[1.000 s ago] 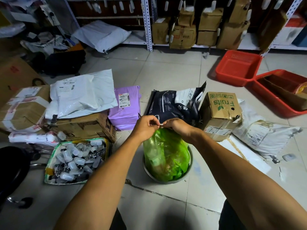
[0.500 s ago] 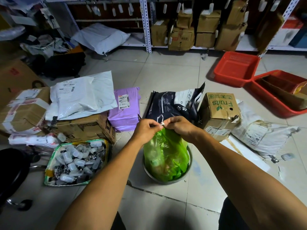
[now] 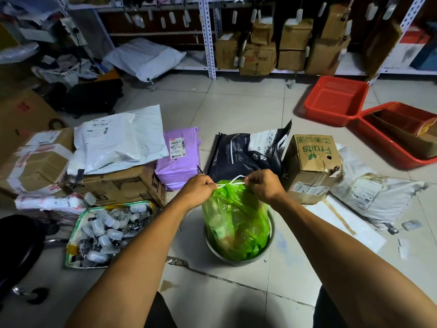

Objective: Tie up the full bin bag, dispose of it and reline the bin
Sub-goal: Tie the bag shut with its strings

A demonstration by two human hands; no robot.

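While bin bag [image 3: 236, 223] sits in bin [image 3: 269, 245] | left hand [image 3: 197, 189], right hand [image 3: 266, 185] grip pinching white tie [image 3: 233, 184]

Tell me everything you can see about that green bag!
The green bin bag is thin, see-through, crinkly plastic, bulging with rubbish. It stands upright in a round grey bin on the tiled floor. Its top is gathered into a neck, with a white drawstring around it. The left hand and right hand pinch the string's ends, pulling sideways.
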